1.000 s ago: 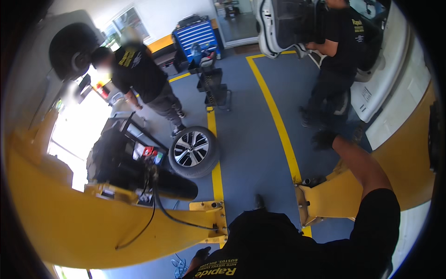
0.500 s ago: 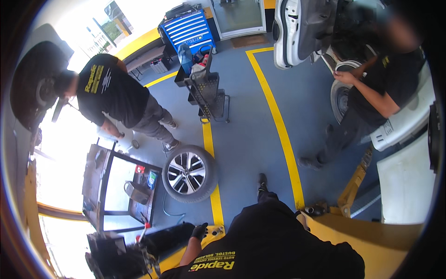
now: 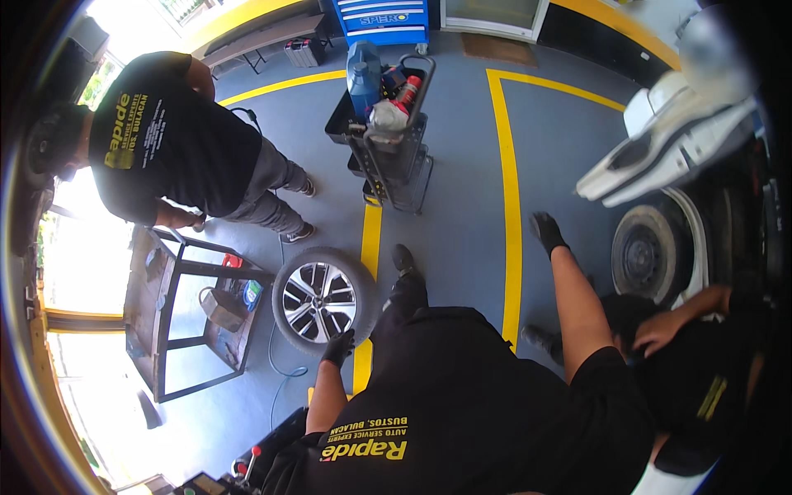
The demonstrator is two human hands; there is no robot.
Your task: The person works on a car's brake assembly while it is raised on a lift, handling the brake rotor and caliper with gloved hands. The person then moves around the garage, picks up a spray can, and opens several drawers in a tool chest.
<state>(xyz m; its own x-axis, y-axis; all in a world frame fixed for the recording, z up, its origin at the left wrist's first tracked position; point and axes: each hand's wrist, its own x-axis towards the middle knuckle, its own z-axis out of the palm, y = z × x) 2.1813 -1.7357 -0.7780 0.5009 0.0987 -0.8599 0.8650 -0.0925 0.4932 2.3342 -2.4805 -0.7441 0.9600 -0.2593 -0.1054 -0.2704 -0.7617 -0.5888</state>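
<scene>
My left hand [image 3: 338, 348], in a black glove, hangs low with its fingers stretched toward a car wheel [image 3: 318, 302]. Its fingertips overlap the tire's lower edge in the view; whether they touch is not plain. The wheel has a black tire and a silver-and-black alloy rim, and stands on the floor by a yellow line. My right hand [image 3: 547, 233], also in a black glove, reaches out over the grey-blue floor with its arm extended. It appears to hold nothing, and its fingers are slightly apart.
A black tool trolley [image 3: 388, 165] carrying bottles and cans stands ahead. At left is a metal work cart [image 3: 183, 330] near a bending person [image 3: 177, 140]. Another person [image 3: 701, 363] is close at right, by a white car's wheel [image 3: 648, 253]. A hose [image 3: 285, 373] crosses the floor.
I have moved forward, bringing the wheel and trolley closer. My left hand has left the yellow metal part and come to the tire; my right arm has swung out to the right.
</scene>
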